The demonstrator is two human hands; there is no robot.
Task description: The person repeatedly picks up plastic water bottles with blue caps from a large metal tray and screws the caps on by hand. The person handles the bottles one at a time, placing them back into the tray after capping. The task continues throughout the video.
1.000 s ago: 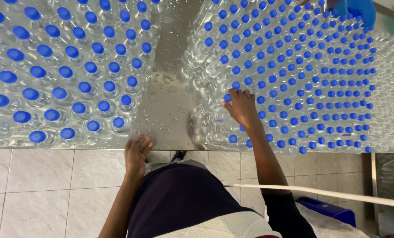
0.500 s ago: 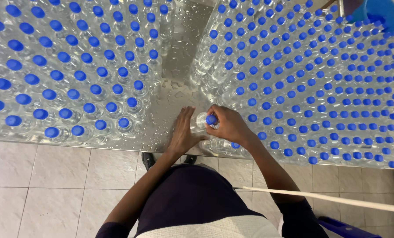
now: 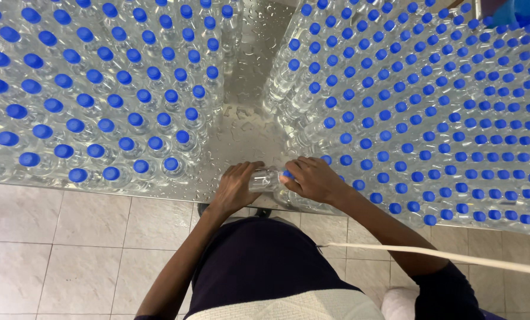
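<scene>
**Two hands hold one bottle at the edge of a wet desk**

Head view, looking straight down. Both hands meet at the near edge of a shiny metal desk (image 3: 241, 142) beaded with water drops. Between them lies a clear plastic bottle (image 3: 266, 178) with a blue cap, tipped on its side. The left hand (image 3: 236, 186) wraps the bottle's body, its fingers (image 3: 248, 169) curled closed around the clear plastic. The right hand (image 3: 313, 178) covers the cap end, its fingers (image 3: 293, 173) bent closed over the cap, of which only a sliver of blue shows. The two hands are almost touching across the bottle.

To the left of the fingers stands a large block of upright bottles (image 3: 99, 89), packed in tight rows, each with a blue cap. To the right of the fingers stands a second, larger block (image 3: 431, 118) of the same bottles, beginning just beside the right hand. A bare wet strip of desk runs away from the fingers between the two blocks.

Below the fingers, nearer the viewer, are the person's forearms, a dark top with a pale band, and a floor of pale tiles (image 3: 69, 237). A thin white rod (image 3: 442, 256) crosses the right forearm.
</scene>
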